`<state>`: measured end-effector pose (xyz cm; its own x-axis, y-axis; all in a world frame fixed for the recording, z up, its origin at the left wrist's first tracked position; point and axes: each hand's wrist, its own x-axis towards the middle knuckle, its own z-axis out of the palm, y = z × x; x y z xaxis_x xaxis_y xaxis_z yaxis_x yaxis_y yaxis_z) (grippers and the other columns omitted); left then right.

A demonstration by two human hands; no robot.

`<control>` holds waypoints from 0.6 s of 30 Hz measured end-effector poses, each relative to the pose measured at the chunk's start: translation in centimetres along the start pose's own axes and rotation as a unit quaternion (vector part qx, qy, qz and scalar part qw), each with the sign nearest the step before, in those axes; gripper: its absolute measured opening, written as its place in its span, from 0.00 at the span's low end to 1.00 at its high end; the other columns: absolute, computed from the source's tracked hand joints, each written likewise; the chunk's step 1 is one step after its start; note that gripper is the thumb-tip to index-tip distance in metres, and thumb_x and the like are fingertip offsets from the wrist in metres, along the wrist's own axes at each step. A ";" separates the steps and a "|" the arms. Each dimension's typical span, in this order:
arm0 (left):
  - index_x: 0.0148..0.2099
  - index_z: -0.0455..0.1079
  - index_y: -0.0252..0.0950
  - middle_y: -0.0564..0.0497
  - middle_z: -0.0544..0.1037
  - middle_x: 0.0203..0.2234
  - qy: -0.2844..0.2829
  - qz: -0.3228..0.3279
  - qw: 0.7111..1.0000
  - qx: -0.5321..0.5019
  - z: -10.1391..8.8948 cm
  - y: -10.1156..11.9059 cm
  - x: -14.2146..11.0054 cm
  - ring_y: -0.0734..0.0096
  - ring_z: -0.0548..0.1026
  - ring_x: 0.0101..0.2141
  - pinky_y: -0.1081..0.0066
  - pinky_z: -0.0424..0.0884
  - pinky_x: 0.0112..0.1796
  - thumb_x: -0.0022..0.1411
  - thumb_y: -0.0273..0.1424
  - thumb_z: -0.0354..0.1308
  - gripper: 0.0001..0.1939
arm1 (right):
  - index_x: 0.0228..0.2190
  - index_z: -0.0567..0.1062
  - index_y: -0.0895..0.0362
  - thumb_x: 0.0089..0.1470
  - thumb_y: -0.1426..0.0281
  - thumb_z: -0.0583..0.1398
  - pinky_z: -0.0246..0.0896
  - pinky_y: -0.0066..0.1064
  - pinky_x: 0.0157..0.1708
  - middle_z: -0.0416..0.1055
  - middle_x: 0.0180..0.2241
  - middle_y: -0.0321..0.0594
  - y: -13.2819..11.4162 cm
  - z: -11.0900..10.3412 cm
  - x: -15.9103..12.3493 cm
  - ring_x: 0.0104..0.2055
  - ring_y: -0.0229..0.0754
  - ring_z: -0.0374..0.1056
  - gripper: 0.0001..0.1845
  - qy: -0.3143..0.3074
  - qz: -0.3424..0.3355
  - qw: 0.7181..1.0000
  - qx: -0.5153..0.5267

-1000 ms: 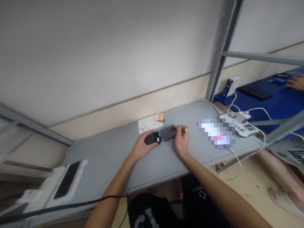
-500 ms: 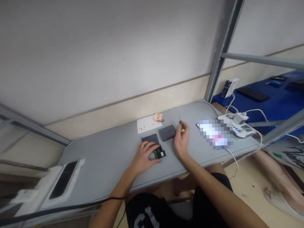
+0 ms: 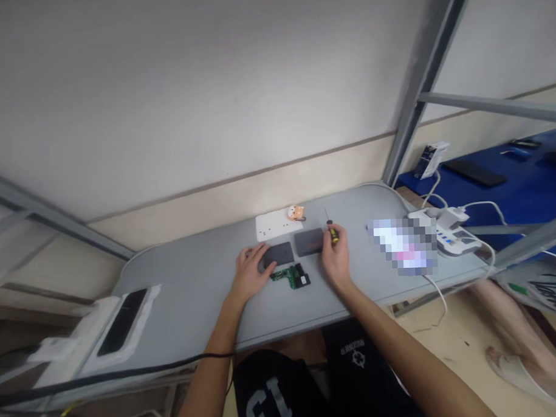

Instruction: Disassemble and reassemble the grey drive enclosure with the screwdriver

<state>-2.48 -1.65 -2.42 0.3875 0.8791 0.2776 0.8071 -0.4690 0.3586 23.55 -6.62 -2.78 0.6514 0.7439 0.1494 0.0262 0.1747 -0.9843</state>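
My left hand (image 3: 250,275) has its fingers at the far left edge and its thumb at the near edge of a flat dark grey casing part (image 3: 279,254), gripping it on the table. Just in front of that part lies a green circuit board (image 3: 290,276) with a black block at its right end. My right hand (image 3: 336,258) is closed around a black and yellow screwdriver (image 3: 334,234), its thin shaft pointing up and away. Beside these fingers rests a second dark grey casing part (image 3: 309,242).
A white sheet (image 3: 272,226) with several tiny dark screws lies behind, an orange-and-white animal figure (image 3: 296,213) on it. To the right are a blurred lit phone (image 3: 402,247) and a white power strip (image 3: 447,233). A black phone-like slab (image 3: 123,322) lies left. A person's leg (image 3: 510,322) shows right.
My left hand has let go of the circuit board and moved left onto the casing part. The board now lies uncovered. My right hand still holds the screwdriver; the view has shifted slightly.
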 end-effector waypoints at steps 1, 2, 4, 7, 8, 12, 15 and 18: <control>0.66 0.71 0.47 0.47 0.73 0.65 0.005 -0.002 1.000 -0.004 0.0 0.1 -0.1 0.45 0.64 0.59 0.43 0.60 0.62 0.66 0.41 0.65 0.28 | 0.53 0.70 0.55 0.63 0.52 0.56 0.67 0.42 0.45 0.77 0.43 0.48 0.1 0.0 0.0 0.42 0.50 0.74 0.25 -0.002 -0.004 1.000 -0.002; 0.66 0.71 0.47 0.47 0.73 0.65 0.009 -0.002 1.000 -0.010 0.1 0.2 -0.2 0.45 0.64 0.59 0.43 0.60 0.63 0.64 0.41 0.67 0.29 | 0.53 0.70 0.55 0.62 0.52 0.57 0.67 0.42 0.45 0.77 0.43 0.48 0.2 0.0 0.0 0.42 0.50 0.74 0.25 -0.005 -0.006 1.000 -0.003; 0.66 0.71 0.47 0.47 0.73 0.65 0.013 -0.001 1.000 -0.025 0.1 0.3 -0.4 0.47 0.64 0.59 0.45 0.61 0.63 0.62 0.40 0.69 0.30 | 0.53 0.70 0.55 0.62 0.51 0.57 0.67 0.43 0.45 0.78 0.40 0.47 0.3 0.0 -0.1 0.40 0.51 0.74 0.26 -0.018 0.000 1.000 -0.002; 0.66 0.71 0.47 0.47 0.74 0.64 0.022 0.002 0.999 -0.049 0.1 0.0 -0.5 0.49 0.65 0.60 0.47 0.61 0.63 0.61 0.39 0.70 0.31 | 0.55 0.68 0.54 0.64 0.52 0.56 0.66 0.44 0.45 0.78 0.34 0.43 0.5 -0.1 -0.1 0.36 0.50 0.74 0.26 -0.047 0.013 0.999 -0.002; 0.66 0.71 0.47 0.48 0.74 0.63 0.028 0.001 0.998 -0.056 0.1 -0.2 -0.5 0.50 0.66 0.60 0.48 0.62 0.63 0.61 0.38 0.71 0.31 | 0.55 0.68 0.54 0.64 0.52 0.56 0.66 0.44 0.46 0.78 0.34 0.43 0.6 -0.1 -0.1 0.36 0.50 0.74 0.25 -0.051 0.012 0.999 -0.004; 0.64 0.72 0.48 0.47 0.76 0.61 0.044 -0.009 0.996 -0.075 0.3 -0.7 -0.5 0.51 0.68 0.59 0.49 0.65 0.63 0.60 0.39 0.72 0.31 | 0.53 0.71 0.54 0.63 0.53 0.57 0.64 0.46 0.52 0.76 0.47 0.49 0.8 -0.2 0.1 0.47 0.51 0.73 0.24 -0.030 -0.017 0.999 -0.037; 0.65 0.71 0.47 0.47 0.76 0.61 0.048 -0.018 0.994 -0.095 0.3 -1.0 -0.4 0.53 0.70 0.59 0.49 0.66 0.62 0.60 0.39 0.71 0.32 | 0.53 0.70 0.55 0.60 0.57 0.59 0.65 0.46 0.52 0.74 0.48 0.48 1.1 -0.2 0.2 0.46 0.50 0.72 0.23 -0.032 -0.019 0.998 -0.045; 0.65 0.71 0.46 0.46 0.77 0.60 0.056 -0.032 0.991 -0.118 0.3 -1.3 -0.4 0.55 0.73 0.57 0.50 0.68 0.62 0.60 0.37 0.71 0.32 | 0.53 0.70 0.55 0.56 0.61 0.61 0.68 0.45 0.48 0.74 0.45 0.47 1.5 -0.2 0.3 0.42 0.49 0.72 0.24 -0.036 -0.034 0.998 -0.039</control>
<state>-3.57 -1.36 -3.23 0.2763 0.8993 0.3391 0.6964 -0.4305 0.5742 23.92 -6.25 -4.26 0.5896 0.7773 0.2197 0.1295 0.1775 -0.9756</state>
